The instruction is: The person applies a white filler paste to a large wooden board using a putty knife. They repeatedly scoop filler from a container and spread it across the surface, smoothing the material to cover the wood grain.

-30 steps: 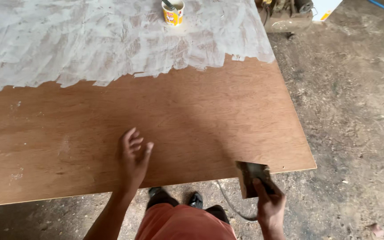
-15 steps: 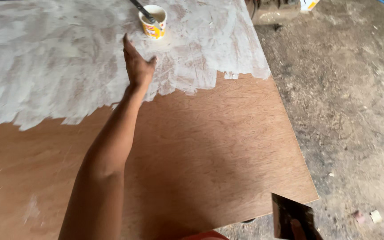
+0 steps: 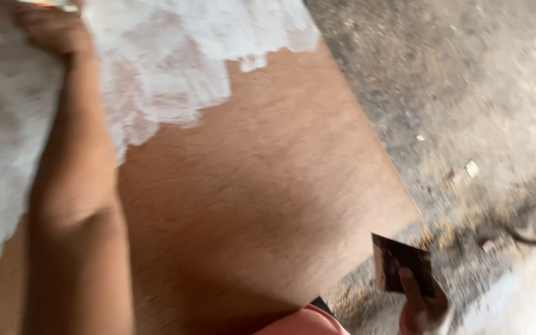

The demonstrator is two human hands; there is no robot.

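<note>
On a rough grey concrete floor (image 3: 466, 80), strewn with dust, sawdust and small pale scraps, sits the big flat brown plywood board (image 3: 262, 205). Board fills most of the view, corner pointing lower right. Frame is motion-blurred.

Far part of the board is covered by an uneven coat of white putty (image 3: 175, 56), ragged edge, brushy strokes; near part is bare wood grain. Coating runs down the left edge too, behind the forearm.

Left arm stretches across the board from bottom left to top left. Left hand (image 3: 54, 28) is at the top edge, over the white coat, against a small pale object with a bit of yellow (image 3: 48, 4), mostly cut off by the frame. Can't tell if the fingers are closed on it or just touching.

Right hand (image 3: 423, 307) is low at bottom right, off the board's edge, above the floor. Fingers clamped on a dark flat rectangular metal scraper blade (image 3: 401, 263), blade up, thumb on its face. Blade clear of the board, near its corner.

Salmon-pink clothing (image 3: 299, 322) at the bottom edge.
</note>
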